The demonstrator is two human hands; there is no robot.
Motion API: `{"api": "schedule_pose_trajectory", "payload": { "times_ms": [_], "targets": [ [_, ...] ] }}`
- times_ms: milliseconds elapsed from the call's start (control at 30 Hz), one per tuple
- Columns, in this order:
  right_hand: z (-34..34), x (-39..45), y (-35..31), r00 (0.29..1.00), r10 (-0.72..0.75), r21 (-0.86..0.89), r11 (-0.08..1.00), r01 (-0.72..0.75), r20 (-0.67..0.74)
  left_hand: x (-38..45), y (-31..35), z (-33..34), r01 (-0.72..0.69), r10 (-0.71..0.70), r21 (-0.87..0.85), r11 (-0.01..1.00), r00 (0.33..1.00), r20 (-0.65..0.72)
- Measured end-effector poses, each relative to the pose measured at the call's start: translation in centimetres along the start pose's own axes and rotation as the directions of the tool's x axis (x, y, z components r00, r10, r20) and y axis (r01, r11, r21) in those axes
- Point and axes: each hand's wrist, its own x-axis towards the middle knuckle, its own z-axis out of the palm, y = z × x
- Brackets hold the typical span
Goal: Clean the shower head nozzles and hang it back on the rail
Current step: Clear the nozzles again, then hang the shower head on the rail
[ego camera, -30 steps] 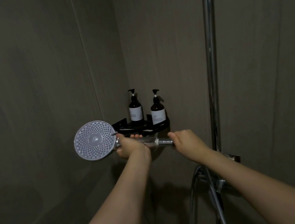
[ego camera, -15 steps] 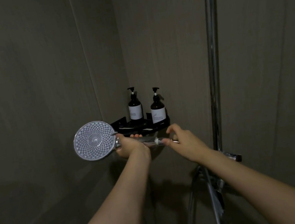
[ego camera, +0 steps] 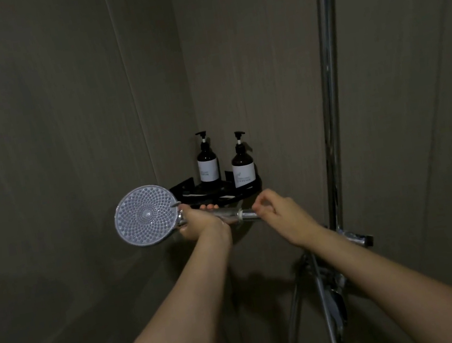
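The round shower head (ego camera: 145,215) faces me with its grey dotted nozzle face, held level in front of the corner. My left hand (ego camera: 202,223) is closed around its chrome handle just behind the head. My right hand (ego camera: 281,216) is at the handle's chrome end (ego camera: 248,214), fingers loosely curled and half open, fingertips touching or just off the metal. The chrome rail (ego camera: 332,78) runs vertically at the right, with a bracket (ego camera: 360,238) low on it.
A black corner shelf (ego camera: 222,194) just behind the handle carries two dark pump bottles (ego camera: 207,162) (ego camera: 243,164). The metal hose (ego camera: 324,304) and fittings hang below the bracket. Dark wall panels close in on the left and behind.
My right hand has loosened from a full grip on the handle's end, fingers lifting and spreading. The left hand and shower head have stayed in place.
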Motion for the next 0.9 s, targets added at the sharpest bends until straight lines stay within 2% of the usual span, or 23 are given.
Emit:
{"api": "schedule_pose_trajectory", "payload": {
  "times_ms": [133, 233, 367, 500, 800, 900],
  "targets": [
    [0.04, 0.12, 0.02, 1.000, 0.000, -0.075, 0.997, 0.002, 0.022, 0.19, -0.05, -0.10, -0.015, 0.015, 0.019, 1.000, 1.000, -0.005],
    [-0.02, 0.27, 0.09, 1.000, 0.009, -0.020, 1.000, -0.009, -0.002, 0.15, -0.18, -0.06, 0.001, -0.001, 0.014, 1.000, 1.000, -0.001],
    [-0.07, 0.30, 0.14, 1.000, 0.007, -0.068, 0.998, -0.007, 0.001, 0.03, -0.28, -0.17, 0.006, -0.006, 0.021, 1.000, 1.000, 0.000],
    [-0.20, 0.17, 0.23, 0.999, 0.002, -0.042, 0.999, 0.000, 0.049, 0.32, -0.46, -0.34, 0.008, -0.008, -0.002, 1.000, 1.000, -0.015],
    [-0.18, 0.12, 0.43, 1.000, 0.018, -0.056, 0.998, -0.017, 0.015, 0.56, -0.69, -0.33, 0.026, -0.026, -0.002, 1.000, 1.000, -0.008],
    [-0.19, 0.15, 0.46, 0.999, 0.003, -0.060, 0.998, 0.000, 0.045, 0.41, -0.73, -0.39, 0.027, -0.027, 0.002, 1.000, 1.000, -0.004]
  ]
}}
